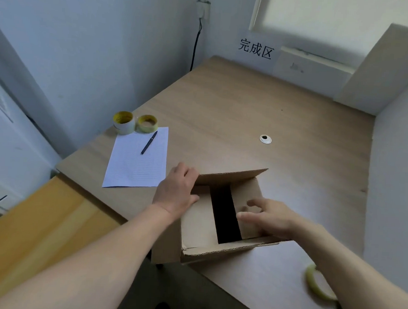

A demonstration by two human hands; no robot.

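Observation:
A brown cardboard box (201, 228) stands at the near edge of the wooden desk (248, 114), overhanging it a little. Two inner flaps lie folded down with a dark gap between them, and the far flap (232, 175) stands half raised. My left hand (177, 191) grips the box's left top edge beside the far flap, thumb on the left inner flap. My right hand (266, 216) rests with spread, straight fingers on the right inner flap, pressing it down.
A lined sheet of paper (135, 164) with a dark pen (149, 142) lies left of the box. Two tape rolls (134, 122) sit behind the paper. Another tape roll (317, 284) lies near my right forearm. A round cable grommet (265, 139) sits mid-desk. Walls enclose the desk.

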